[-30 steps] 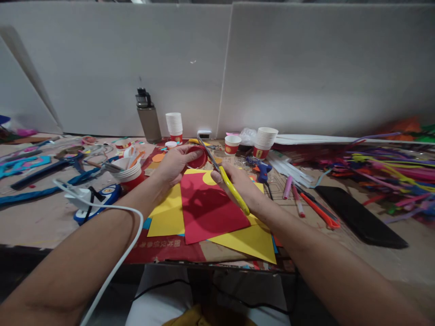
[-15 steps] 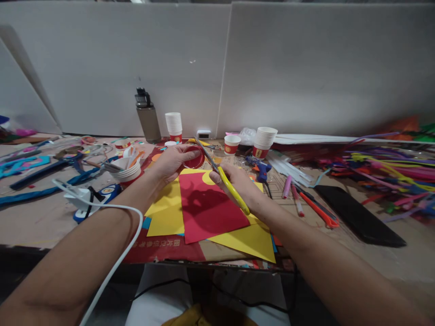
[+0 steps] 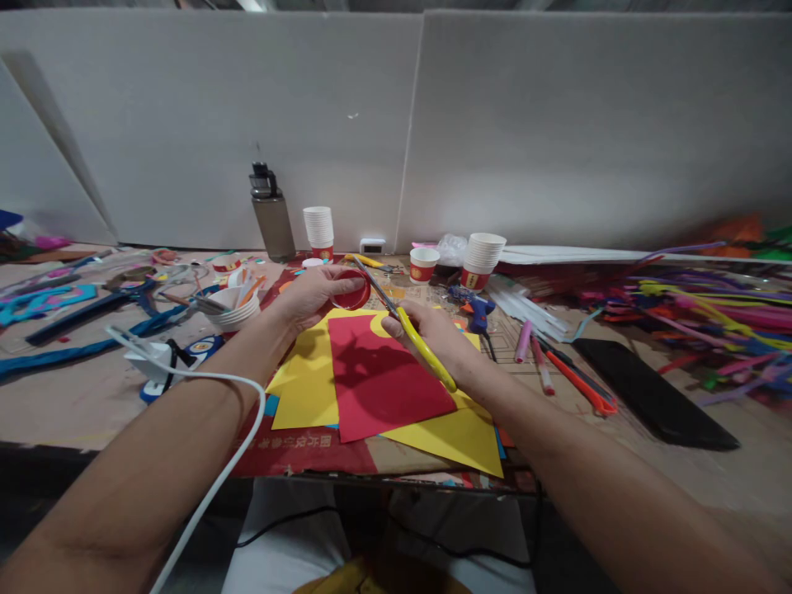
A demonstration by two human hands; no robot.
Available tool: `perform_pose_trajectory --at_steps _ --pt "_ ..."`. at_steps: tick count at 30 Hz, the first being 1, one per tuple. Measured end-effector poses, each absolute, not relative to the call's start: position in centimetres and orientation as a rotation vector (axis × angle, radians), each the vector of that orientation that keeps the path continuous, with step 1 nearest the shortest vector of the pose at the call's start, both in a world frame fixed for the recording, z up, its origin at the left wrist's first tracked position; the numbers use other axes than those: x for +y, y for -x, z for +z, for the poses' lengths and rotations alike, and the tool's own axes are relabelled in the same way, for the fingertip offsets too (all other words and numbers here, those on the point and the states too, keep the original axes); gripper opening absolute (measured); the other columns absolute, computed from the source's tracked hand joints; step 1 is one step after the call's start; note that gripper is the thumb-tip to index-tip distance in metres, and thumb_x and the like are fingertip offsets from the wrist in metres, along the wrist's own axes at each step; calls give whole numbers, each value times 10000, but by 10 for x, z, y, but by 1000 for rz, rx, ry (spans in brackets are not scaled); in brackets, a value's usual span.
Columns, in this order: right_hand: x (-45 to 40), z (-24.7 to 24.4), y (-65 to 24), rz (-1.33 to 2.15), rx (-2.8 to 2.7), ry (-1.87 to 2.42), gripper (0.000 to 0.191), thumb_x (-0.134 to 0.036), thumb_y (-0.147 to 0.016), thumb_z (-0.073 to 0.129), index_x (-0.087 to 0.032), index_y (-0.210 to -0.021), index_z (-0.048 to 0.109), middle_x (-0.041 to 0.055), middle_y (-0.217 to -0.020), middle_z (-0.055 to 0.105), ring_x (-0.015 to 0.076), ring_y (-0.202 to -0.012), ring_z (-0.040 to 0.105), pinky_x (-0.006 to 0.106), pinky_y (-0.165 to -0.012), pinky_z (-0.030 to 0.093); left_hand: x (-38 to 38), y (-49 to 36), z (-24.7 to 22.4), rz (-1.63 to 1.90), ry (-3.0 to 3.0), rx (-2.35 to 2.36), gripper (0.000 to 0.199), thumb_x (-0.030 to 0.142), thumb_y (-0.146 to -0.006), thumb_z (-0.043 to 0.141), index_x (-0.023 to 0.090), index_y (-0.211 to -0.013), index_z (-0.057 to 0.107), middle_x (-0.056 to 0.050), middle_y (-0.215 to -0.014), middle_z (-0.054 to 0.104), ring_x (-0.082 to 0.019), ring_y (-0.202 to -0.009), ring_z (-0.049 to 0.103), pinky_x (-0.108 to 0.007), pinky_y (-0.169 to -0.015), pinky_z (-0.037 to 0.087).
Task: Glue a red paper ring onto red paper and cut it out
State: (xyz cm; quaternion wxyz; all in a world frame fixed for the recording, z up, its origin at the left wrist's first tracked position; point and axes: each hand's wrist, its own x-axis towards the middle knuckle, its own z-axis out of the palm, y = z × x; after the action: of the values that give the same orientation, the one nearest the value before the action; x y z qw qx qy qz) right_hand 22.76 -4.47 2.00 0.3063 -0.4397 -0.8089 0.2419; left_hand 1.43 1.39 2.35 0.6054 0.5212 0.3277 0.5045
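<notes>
My left hand [image 3: 317, 293] pinches a round red piece [image 3: 355, 294] with a thin, lighter rim; I cannot tell whether it is paper or part of a cup. Yellow-handled scissors [image 3: 426, 351] are gripped in my right hand [image 3: 436, 334], their blades slanting up and left against the right edge of the red piece. Below both hands lies a red sheet [image 3: 384, 388], shaded by their shadow. Yellow sheets [image 3: 306, 404] spread out under it on either side, with bits of blue paper showing at their edges.
Paper cups [image 3: 483, 252] stand stacked behind, with a bottle [image 3: 272, 219] to their left. A blue glue gun [image 3: 478, 312], markers [image 3: 523, 340] and a black phone-like slab [image 3: 656, 392] lie rightward. Colourful pipe cleaners [image 3: 730, 318] pile far right. A white cable [image 3: 228, 454] crosses my left forearm.
The view has shifted slightly. My left hand and the round red piece have turned or moved a little against the scissor blades; both hands keep their holds.
</notes>
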Motion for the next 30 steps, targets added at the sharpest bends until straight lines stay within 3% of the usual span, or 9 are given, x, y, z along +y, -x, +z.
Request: perform_pose_trajectory --at_steps 7,15,25,30 --pt "-45 21 -227 628 -2155 1202 388 -578 -871 531 -206 -759 524 -24 -689 511 140 -658 457 271 -617 323 20 -10 18 1133 -1220 766 251 246 -556 877 121 -741 760 -69 -726 714 -123 -637 617 -257 -681 492" --pt "-36 11 -228 638 -2165 1154 502 -661 -847 505 -180 -716 564 6 -697 561 140 -656 469 272 -619 325 27 -8 4 1108 -1235 786 264 219 -578 859 100 -792 758 -59 -720 702 -115 -645 624 -216 -639 485" --pt "-29 10 -234 590 -2230 1321 461 -616 -841 575 -171 -823 696 42 -699 622 182 -682 568 294 -647 378 28 4 3 1101 -1078 961 149 29 -643 761 118 -749 704 -44 -668 640 -173 -638 654 -249 -575 481" --pt "-26 5 -233 354 -2364 1447 466 -592 -792 640 -158 -926 748 82 -747 656 204 -701 576 300 -622 358 19 8 10 1106 -1175 841 136 143 -756 731 143 -672 624 -19 -602 571 -129 -547 573 -251 -554 444"
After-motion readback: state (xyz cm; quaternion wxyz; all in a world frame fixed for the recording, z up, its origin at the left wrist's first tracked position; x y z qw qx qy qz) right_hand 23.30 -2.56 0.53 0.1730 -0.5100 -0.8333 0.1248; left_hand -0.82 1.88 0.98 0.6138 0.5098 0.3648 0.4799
